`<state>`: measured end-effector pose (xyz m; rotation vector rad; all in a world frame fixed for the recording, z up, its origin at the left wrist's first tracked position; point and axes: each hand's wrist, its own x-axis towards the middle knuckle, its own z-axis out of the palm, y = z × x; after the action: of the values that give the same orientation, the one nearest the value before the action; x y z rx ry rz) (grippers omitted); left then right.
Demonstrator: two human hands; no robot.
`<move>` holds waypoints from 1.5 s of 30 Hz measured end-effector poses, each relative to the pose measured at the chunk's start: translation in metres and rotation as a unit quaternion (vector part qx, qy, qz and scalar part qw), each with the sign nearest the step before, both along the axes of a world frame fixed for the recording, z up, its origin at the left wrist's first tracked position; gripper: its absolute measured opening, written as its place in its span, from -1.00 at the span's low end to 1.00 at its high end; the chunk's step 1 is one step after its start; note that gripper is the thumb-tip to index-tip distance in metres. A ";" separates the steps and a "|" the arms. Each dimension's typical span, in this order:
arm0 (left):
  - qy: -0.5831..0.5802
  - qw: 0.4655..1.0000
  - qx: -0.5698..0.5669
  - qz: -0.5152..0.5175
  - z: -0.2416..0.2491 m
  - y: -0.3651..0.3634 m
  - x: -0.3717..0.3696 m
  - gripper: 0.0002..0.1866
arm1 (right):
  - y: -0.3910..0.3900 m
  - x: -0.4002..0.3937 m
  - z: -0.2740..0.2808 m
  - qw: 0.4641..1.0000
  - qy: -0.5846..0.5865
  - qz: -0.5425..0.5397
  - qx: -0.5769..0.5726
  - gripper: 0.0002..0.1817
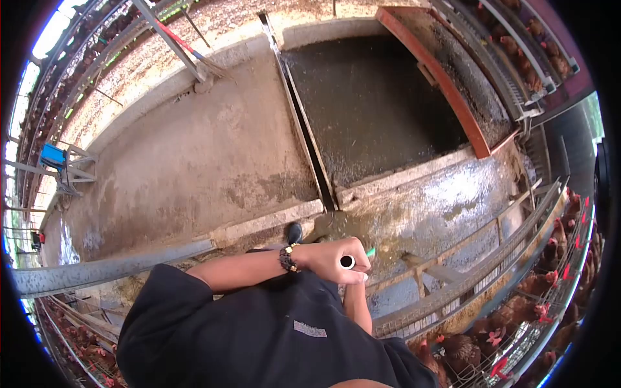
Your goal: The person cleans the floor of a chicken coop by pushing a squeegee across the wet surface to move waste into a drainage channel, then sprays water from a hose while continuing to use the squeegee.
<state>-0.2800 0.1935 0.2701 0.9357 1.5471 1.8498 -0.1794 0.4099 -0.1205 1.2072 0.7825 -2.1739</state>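
My left hand (336, 257), with a beaded bracelet (288, 258) at the wrist, is wrapped round a hollow pole. The pole's pale round end (347, 262) with a dark bore points up at me; its length is hidden below the fist. My right forearm (356, 310) reaches up beneath the left hand, which hides the right hand's fingers. A small green piece (370, 251) shows just beyond the left fist.
A narrow channel (304, 123) separates the concrete floor (194, 155) from a dark wet basin (381, 97) with a rust-red board (446, 84). Caged hens (511, 313) line the right; a metal rail (110, 268) lies left. My shoe (294, 231) is near the channel's end.
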 end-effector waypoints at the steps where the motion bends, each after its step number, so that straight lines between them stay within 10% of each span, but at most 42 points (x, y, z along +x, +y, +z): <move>1: 0.011 1.000 -0.001 -0.003 0.007 0.001 0.002 -0.60 | -0.005 -0.002 0.024 1.000 -0.003 0.008 0.002 -0.76; 7: 0.056 0.998 0.025 -0.025 0.042 0.009 0.038 -0.66 | -0.016 -0.020 0.148 0.999 -0.021 0.025 0.004 -0.76; 17: -0.130 0.984 -0.061 0.102 -0.053 -0.019 0.037 -0.66 | 0.038 0.026 -0.031 0.977 -0.205 -0.024 0.060 -0.86; 31: 0.002 0.994 0.056 0.093 0.044 0.007 0.054 -0.71 | 0.016 -0.033 0.079 0.990 -0.084 0.023 0.111 -0.88; 38: -0.168 0.948 -0.035 0.267 -0.065 0.002 0.080 -0.63 | 0.085 -0.049 -0.051 0.969 -0.089 0.094 0.209 -0.86; 45: -0.058 0.970 -0.053 0.230 0.013 0.001 0.067 -0.66 | 0.012 -0.059 0.011 0.981 -0.028 0.146 0.127 -0.89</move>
<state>-0.2131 0.1941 0.2829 0.4293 1.8828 2.0571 -0.2382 0.4223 -0.1098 1.1834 1.1632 -1.8341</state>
